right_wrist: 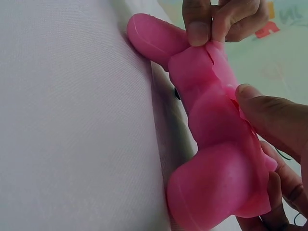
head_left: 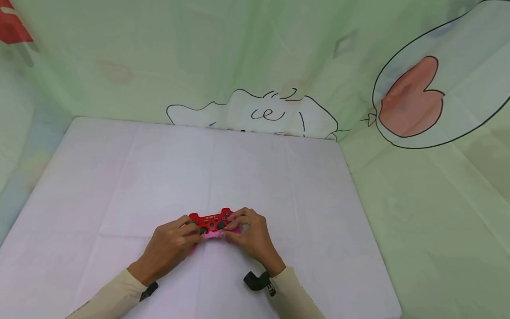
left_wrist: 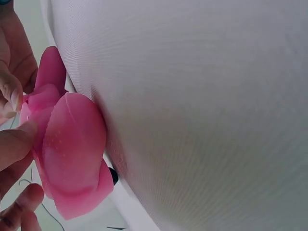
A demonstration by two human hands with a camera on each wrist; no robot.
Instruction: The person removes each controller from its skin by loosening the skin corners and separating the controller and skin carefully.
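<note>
pale green fabric walls (head_left: 139,62), white-covered table (head_left: 247,173), balloon drawing (head_left: 458,75) with red heart (head_left: 412,104)

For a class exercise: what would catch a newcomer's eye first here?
Probably the red SONY gamepad, partly in a smooth pink cover, between the left hand and right hand, low centre. Then the black-outlined balloon drawing with its red heart, upper right on green cloth.

The head view looks forward and down across the surface (head_left: 247,177) from farther off; both wrist views, low, close and tilted sideways, share the pink cover (left_wrist: 74,149), left and right of frame centre respectively.
</note>
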